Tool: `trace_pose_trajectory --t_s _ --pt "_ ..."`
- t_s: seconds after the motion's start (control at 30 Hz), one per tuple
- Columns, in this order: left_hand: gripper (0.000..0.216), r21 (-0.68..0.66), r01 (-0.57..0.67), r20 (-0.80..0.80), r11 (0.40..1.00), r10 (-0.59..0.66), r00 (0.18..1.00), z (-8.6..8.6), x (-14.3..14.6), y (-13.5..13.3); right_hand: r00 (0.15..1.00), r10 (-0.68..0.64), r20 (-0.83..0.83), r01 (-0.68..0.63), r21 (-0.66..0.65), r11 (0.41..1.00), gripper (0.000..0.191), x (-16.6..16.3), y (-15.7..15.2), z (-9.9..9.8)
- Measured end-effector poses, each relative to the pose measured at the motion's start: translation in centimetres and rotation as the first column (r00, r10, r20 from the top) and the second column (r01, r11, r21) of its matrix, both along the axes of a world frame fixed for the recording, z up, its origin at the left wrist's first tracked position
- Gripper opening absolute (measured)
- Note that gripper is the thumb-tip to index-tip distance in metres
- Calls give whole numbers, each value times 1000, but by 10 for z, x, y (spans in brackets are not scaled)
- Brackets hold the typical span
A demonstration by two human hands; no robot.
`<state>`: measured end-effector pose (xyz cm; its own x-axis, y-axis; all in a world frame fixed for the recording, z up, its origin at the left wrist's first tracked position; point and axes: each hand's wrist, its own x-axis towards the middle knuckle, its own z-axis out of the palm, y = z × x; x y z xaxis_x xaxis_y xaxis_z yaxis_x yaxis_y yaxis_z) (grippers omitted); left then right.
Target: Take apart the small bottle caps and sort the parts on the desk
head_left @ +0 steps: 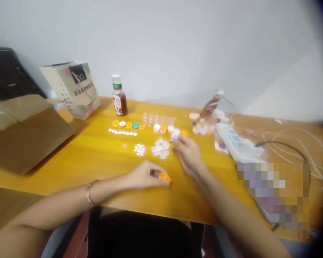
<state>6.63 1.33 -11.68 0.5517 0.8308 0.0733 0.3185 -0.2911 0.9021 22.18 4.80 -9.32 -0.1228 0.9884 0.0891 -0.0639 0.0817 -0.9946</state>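
Observation:
My left hand point(147, 174) is closed on an orange round cap point(165, 177) just above the front part of the table. Farther forward, my right hand point(189, 152) pinches a whitish round piece point(175, 134), blurred, at the row of thick caps. In that row are a white cap point(156, 128) and an orange cap point(164, 128); another orange cap point(184, 133) shows just beyond my right fingers. A cluster of clear small pieces point(161, 148) lies left of my right hand, beside a group of small white pieces point(139, 149).
Flat ring caps point(128, 125) and small white parts point(123, 132) form rows at left. Clear cylinders point(156, 119) stand behind. Around them are a dark drink bottle point(119, 98), a tilted bottle point(211, 105), a paper bag point(79, 91), a cardboard box point(29, 132) and white cables point(290, 138).

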Motion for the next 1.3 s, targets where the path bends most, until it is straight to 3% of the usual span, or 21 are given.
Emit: trace_pose_trajectory --t_s 0.03,0.17,0.23,0.37,0.53,0.83,0.97,1.13,1.3 --pt "33 -13 47 10 999 -47 999 2 1 -2 999 33 5 -33 -10 999 19 1 1 3" --pt "33 157 -55 88 986 41 995 8 -3 1 979 196 -52 -201 -107 974 18 1 1 3" --pt "31 198 -22 -3 980 23 1000 6 -10 7 978 171 -123 -184 -110 977 17 1 2 -4" --pt "29 209 162 -215 964 -116 970 -3 -22 14 979 90 -183 -112 -114 987 18 2 10 -18" --pt "28 245 264 -202 933 -217 955 -3 -24 19 965 76 -252 -114 -139 984 21 3 13 -29" --pt "38 227 307 -217 924 -259 941 -8 -28 23 934 117 -337 -162 -109 981 26 1 16 -47" --pt "38 254 195 -159 947 -158 975 -2 -30 25 901 177 -397 -236 -105 966 25 2 14 -45" --pt "31 203 -201 138 958 176 975 8 -24 28 854 286 -433 -350 -74 934 25 1 6 -40" --pt "27 81 -155 366 985 115 924 12 -7 30 821 341 -458 -402 -39 915 24 0 1 -39"
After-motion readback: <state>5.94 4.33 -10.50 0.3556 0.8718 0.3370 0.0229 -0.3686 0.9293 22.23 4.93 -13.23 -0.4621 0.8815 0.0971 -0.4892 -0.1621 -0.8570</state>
